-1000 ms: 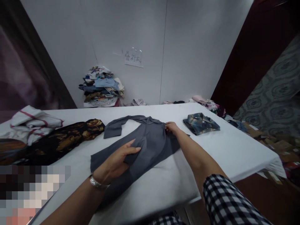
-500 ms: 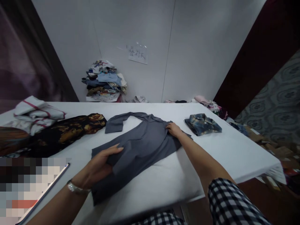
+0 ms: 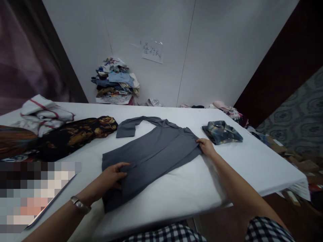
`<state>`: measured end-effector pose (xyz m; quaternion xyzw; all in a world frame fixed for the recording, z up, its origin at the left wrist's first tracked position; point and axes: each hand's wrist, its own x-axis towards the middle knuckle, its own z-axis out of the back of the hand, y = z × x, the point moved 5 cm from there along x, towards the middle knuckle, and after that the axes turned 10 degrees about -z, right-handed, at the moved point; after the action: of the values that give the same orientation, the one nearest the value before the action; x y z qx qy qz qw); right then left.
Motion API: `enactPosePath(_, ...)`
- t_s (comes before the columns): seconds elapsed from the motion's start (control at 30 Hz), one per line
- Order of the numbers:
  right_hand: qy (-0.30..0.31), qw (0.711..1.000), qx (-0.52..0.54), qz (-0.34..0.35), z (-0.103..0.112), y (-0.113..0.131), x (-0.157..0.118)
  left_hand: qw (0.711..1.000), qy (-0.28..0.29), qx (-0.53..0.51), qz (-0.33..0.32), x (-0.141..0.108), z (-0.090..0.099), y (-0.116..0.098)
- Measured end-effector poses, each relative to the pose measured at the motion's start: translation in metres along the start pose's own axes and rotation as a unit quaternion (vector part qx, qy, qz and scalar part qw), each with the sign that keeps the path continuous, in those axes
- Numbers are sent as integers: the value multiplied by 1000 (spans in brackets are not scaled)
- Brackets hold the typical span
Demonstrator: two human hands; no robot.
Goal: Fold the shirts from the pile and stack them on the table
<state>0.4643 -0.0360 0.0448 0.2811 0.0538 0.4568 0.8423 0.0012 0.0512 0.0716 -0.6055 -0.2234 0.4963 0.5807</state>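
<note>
A plain grey long-sleeved shirt (image 3: 151, 151) lies spread across the white-covered table in front of me, its hem toward the left. One sleeve (image 3: 127, 129) bends out on the far side. My left hand (image 3: 113, 176) rests on the shirt near the hem, thumb and fingers apart, with some fingertips hidden. At the shirt's right end, near the shoulder, my right hand (image 3: 206, 147) pinches the edge of the cloth between thumb and fingers. The second sleeve is not clearly visible.
A folded plaid shirt (image 3: 222, 131) lies right of my right hand. Black floral cloth (image 3: 78, 136) and a white garment with red stripes (image 3: 46, 111) lie at left. Behind the table (image 3: 257, 168) stands a clothes pile (image 3: 117, 82). A pixelated patch (image 3: 32, 198) covers the lower left.
My right hand has moved right and toward me with the shirt's edge, and the cloth lies flatter. My left hand has turned palm-down onto the cloth. The view has shifted slightly.
</note>
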Motion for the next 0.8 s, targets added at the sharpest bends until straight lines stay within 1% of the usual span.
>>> enactPosePath(0.1, 1, 1000, -21, -3, 4, 3, -1, 989, -33, 138, -35, 2, 8, 7)
enactPosePath(0.2, 2, 999, -35, 6, 11, 13, -3, 960, -48, 260, -88, 3, 13, 13)
enactPosePath(0.27, -23, 998, -24, 48, 13, 29, -7, 930, -49, 339, -133, 2, 14, 11)
enactPosePath(0.33, -47, 991, 5, 122, 10, 48, -14, 896, -44, 413, -156, 2, 15, 5)
enactPosePath(0.37, -41, 986, 12, 158, 5, 57, -18, 883, -43, 440, -160, 2, 16, 1)
enactPosePath(0.4, -16, 983, 9, 183, -3, 63, -22, 872, -48, 459, -163, 4, 18, -4)
enactPosePath(0.43, 26, 981, -7, 191, -13, 66, -24, 864, -58, 472, -167, 7, 21, -10)
enactPosePath(0.5, 112, 976, -56, 178, -32, 65, -26, 850, -79, 489, -179, 17, 31, -21)
enactPosePath(0.53, 137, 973, -73, 169, -36, 64, -25, 843, -89, 497, -183, 24, 37, -27)
enactPosePath(0.57, 143, 973, -78, 166, -38, 65, -21, 837, -99, 505, -186, 33, 44, -32)
enactPosePath(0.6, 132, 974, -70, 170, -36, 68, -15, 833, -110, 510, -186, 44, 50, -37)
enactPosePath(0.63, 114, 976, -51, 176, -32, 73, -7, 836, -122, 502, -183, 57, 57, -42)
enactPosePath(0.7, 87, 981, 3, 174, -26, 91, 14, 859, -148, 459, -170, 85, 66, -51)
enactPosePath(0.77, 87, 985, 57, 136, -27, 111, 39, 890, -159, 400, -153, 114, 69, -57)
enactPosePath(0.8, 93, 986, 80, 111, -31, 121, 52, 905, -153, 370, -147, 129, 68, -58)
